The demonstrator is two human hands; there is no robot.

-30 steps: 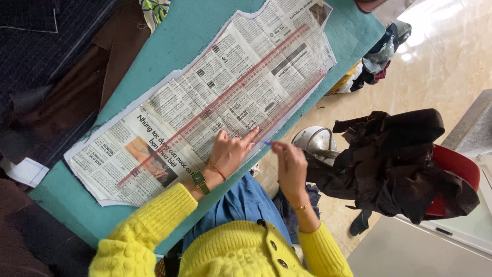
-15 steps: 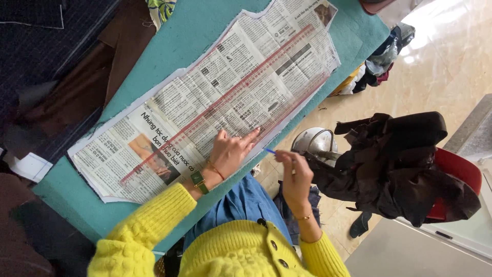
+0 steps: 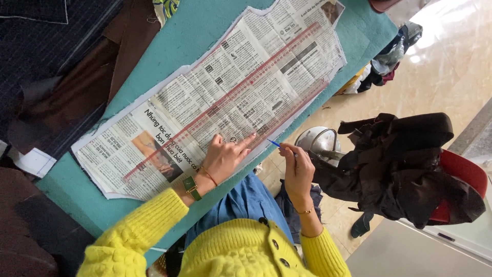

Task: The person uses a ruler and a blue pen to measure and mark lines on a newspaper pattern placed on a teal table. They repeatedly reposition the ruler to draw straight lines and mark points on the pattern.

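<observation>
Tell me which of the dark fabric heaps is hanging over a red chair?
The black-brown bundle of cloth beside the right hand. It drapes over the red chair out on the floor; the other dark fabrics lie flat beyond the newspaper.

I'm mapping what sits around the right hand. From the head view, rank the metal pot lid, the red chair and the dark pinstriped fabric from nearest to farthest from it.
From the right hand:
1. Metal pot lid, just beside it, on the floor.
2. Red chair, further out, under the dark clothes.
3. Dark pinstriped fabric, far across the table.
</observation>
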